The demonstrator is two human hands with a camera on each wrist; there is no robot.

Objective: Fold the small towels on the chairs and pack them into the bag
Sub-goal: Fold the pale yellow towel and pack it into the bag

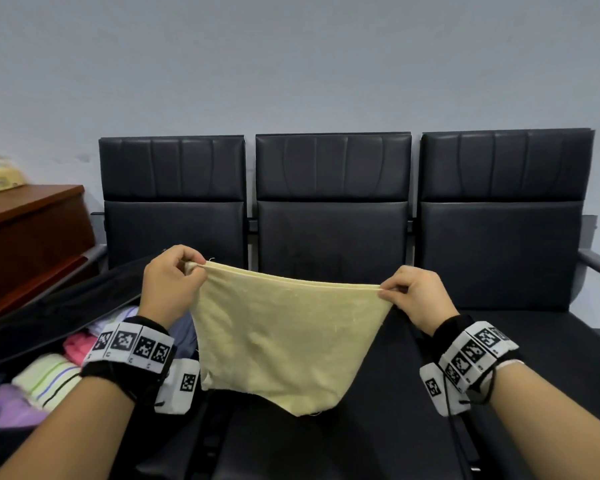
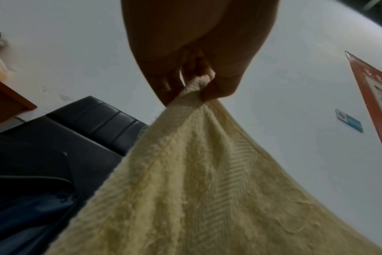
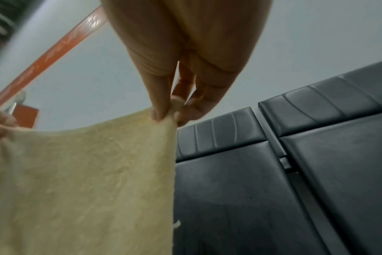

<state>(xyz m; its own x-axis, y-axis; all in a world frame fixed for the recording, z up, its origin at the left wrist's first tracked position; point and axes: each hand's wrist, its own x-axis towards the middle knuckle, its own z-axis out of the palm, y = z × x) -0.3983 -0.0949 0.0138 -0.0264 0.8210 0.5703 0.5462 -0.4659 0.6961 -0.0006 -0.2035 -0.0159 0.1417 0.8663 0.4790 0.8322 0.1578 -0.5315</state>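
Head view: a pale yellow towel is held up in the air in front of the middle chair of a row of three black padded chairs standing against a grey wall. The left hand pinches the towel's upper left corner and the right hand pinches its upper right corner; both grips are clenched on the cloth. The top edge shows two layers and sags slightly between the hands, and the cloth hangs down to a narrower lower edge above the middle chair's seat.

To the left of the middle chair, an open dark bag lies on the neighbouring seat. Inside it are folded towels: a pink one, a cream one with coloured stripes and a purple one. Further left of the bag stands a reddish-brown wooden cabinet. Each wrist carries a black band with black-and-white square markers.

Left wrist view: the thumb and fingers bunch the towel's corner, and a herringbone border runs down the cloth.

Right wrist view: the fingertips pinch the other corner of the towel, with the middle chair's backrest just to the right of it.
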